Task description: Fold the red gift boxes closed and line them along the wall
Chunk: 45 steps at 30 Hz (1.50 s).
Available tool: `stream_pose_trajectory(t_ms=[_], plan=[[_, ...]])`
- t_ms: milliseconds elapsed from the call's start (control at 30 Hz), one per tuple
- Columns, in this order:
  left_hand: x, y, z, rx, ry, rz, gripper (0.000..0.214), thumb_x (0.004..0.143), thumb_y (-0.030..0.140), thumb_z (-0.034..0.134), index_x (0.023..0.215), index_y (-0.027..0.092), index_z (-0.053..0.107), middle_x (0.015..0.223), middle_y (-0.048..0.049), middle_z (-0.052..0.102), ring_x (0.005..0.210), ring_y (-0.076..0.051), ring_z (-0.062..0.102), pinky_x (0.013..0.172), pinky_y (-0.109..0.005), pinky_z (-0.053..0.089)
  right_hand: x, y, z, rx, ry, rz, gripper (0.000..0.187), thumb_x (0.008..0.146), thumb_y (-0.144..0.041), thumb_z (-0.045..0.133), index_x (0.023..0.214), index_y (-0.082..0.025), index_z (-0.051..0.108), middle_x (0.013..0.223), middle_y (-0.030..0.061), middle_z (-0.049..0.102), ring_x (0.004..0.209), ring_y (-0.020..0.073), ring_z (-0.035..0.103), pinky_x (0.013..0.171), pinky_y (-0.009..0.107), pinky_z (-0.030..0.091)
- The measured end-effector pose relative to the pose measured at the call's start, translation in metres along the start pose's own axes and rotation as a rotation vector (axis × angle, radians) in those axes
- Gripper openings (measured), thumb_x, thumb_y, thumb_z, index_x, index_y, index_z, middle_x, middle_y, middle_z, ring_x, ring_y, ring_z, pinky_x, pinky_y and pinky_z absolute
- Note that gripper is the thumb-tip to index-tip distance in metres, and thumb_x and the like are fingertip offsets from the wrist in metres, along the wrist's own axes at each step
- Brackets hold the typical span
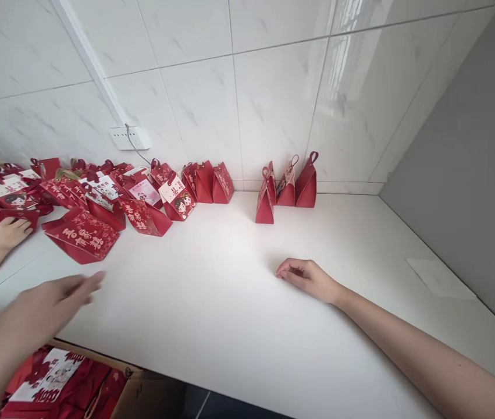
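Note:
My left hand [57,305] is over the table's front left part, fingers stretched out and slightly blurred, with nothing visible in it. Nearest to it lies a large red gift box [84,235] with gold characters, tipped on its side. My right hand [306,276] rests on the white table [212,291], its fingers loosely curled in and holding nothing I can see. Beyond it, three red gift boxes with ribbon loops stand by the wall: a front one [265,201], a patterned one [286,185] and a plain-sided one [307,185].
Many more red gift boxes [146,216] crowd the left back of the table. Another person's hand [7,233] touches boxes at the far left. Below the front edge, a cardboard carton [136,393] holds red packaging. A socket [120,138] with a cable is on the tiled wall.

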<state>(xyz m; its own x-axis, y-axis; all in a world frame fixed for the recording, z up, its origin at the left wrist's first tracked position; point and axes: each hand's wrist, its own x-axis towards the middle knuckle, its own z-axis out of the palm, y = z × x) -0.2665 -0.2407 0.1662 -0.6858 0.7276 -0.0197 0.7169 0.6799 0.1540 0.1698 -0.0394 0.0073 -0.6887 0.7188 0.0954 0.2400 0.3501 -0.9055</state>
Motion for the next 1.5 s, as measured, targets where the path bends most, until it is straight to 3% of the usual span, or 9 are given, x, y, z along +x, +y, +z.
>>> stream_pose_trajectory(t_ms=[100, 200, 367, 533, 833, 1067, 1233, 1367, 1500], plan=[[0.015, 0.092, 0.022, -0.079, -0.138, 0.525, 0.048, 0.083, 0.068, 0.046, 0.102, 0.03, 0.068, 0.111, 0.0043, 0.071, 0.107, -0.026, 0.063, 0.092, -0.031, 0.046, 0.001, 0.002, 0.0, 0.017, -0.003, -0.013, 0.029, 0.095, -0.044, 0.049, 0.095, -0.022, 0.067, 0.09, 0.0031, 0.068, 0.074, 0.0162, 0.056, 0.069, 0.03, 0.045], [0.021, 0.185, 0.055, -0.132, -0.221, 0.737, 0.057, 0.083, 0.07, 0.043, 0.111, 0.026, 0.067, 0.124, -0.0022, 0.066, 0.108, -0.024, 0.063, 0.089, -0.029, 0.047, 0.0, 0.005, -0.002, 0.025, -0.012, -0.019, 0.029, 0.094, -0.044, 0.049, 0.097, -0.022, 0.068, 0.09, 0.0033, 0.068, 0.075, 0.0161, 0.055, 0.069, 0.03, 0.044], [0.041, 0.307, 0.117, -0.257, -0.104, 0.751, 0.087, 0.077, 0.075, 0.049, 0.14, 0.014, 0.046, 0.147, -0.0172, 0.046, 0.132, -0.034, 0.047, 0.103, -0.038, 0.04, 0.001, 0.007, -0.007, 0.025, -0.03, -0.044, 0.027, 0.094, -0.041, 0.051, 0.098, -0.02, 0.068, 0.09, 0.0033, 0.067, 0.075, 0.0152, 0.054, 0.07, 0.029, 0.043], [0.052, 0.371, 0.172, -0.563, 0.135, 0.507, 0.089, 0.077, 0.063, 0.06, 0.145, 0.013, 0.032, 0.15, -0.0213, 0.038, 0.132, -0.038, 0.045, 0.104, -0.046, 0.037, 0.003, 0.008, -0.01, 0.026, -0.04, -0.07, 0.024, 0.094, -0.038, 0.051, 0.098, -0.02, 0.067, 0.09, 0.0031, 0.067, 0.075, 0.0145, 0.055, 0.069, 0.028, 0.044], [0.08, 0.333, 0.2, -0.827, -0.122, 0.484, 0.059, 0.071, 0.036, 0.073, 0.123, 0.018, 0.051, 0.119, -0.0125, 0.067, 0.107, -0.028, 0.065, 0.091, -0.038, 0.049, 0.004, 0.012, -0.015, -0.23, 0.281, -0.316, 0.022, 0.096, -0.027, 0.047, 0.113, -0.023, 0.059, 0.108, 0.0079, 0.065, 0.089, 0.0193, 0.062, 0.081, 0.035, 0.051], [0.076, 0.282, 0.178, -1.037, -0.82, 0.884, 0.058, 0.075, 0.041, 0.073, 0.125, 0.016, 0.06, 0.131, -0.0116, 0.063, 0.123, -0.03, 0.057, 0.108, -0.043, 0.041, 0.01, 0.014, -0.018, -0.075, 0.644, -0.251, 0.067, 0.089, -0.038, 0.063, 0.145, -0.03, 0.028, 0.155, 0.0121, 0.03, 0.142, 0.0276, 0.034, 0.111, 0.051, 0.037], [0.058, 0.294, 0.189, -1.145, -0.577, 0.781, 0.055, 0.09, 0.057, 0.05, 0.131, 0.021, 0.055, 0.133, -0.0076, 0.062, 0.126, -0.026, 0.055, 0.108, -0.038, 0.04, 0.019, 0.029, -0.022, 0.208, 0.406, -0.093, 0.052, 0.089, -0.045, 0.061, 0.132, -0.027, 0.038, 0.135, 0.0117, 0.054, 0.122, 0.0235, 0.056, 0.106, 0.048, 0.043], [0.048, 0.304, 0.196, -1.061, -0.362, 0.894, 0.051, 0.093, 0.055, 0.044, 0.132, 0.023, 0.048, 0.121, -0.0047, 0.067, 0.111, -0.022, 0.063, 0.1, -0.035, 0.045, 0.02, 0.03, -0.025, 0.197, 0.515, -0.027, 0.027, 0.085, -0.047, 0.063, 0.09, -0.023, 0.053, 0.104, 0.007, 0.061, 0.093, 0.0216, 0.063, 0.084, 0.041, 0.053], [0.049, 0.308, 0.198, -0.978, -0.413, 1.028, 0.043, 0.094, 0.052, 0.045, 0.122, 0.021, 0.057, 0.12, -0.0053, 0.067, 0.112, -0.023, 0.061, 0.102, -0.035, 0.044, 0.018, 0.029, -0.029, 0.114, 0.665, -0.011, 0.027, 0.085, -0.049, 0.062, 0.082, -0.024, 0.056, 0.124, 0.009, 0.054, 0.115, 0.0254, 0.054, 0.097, 0.043, 0.047]])
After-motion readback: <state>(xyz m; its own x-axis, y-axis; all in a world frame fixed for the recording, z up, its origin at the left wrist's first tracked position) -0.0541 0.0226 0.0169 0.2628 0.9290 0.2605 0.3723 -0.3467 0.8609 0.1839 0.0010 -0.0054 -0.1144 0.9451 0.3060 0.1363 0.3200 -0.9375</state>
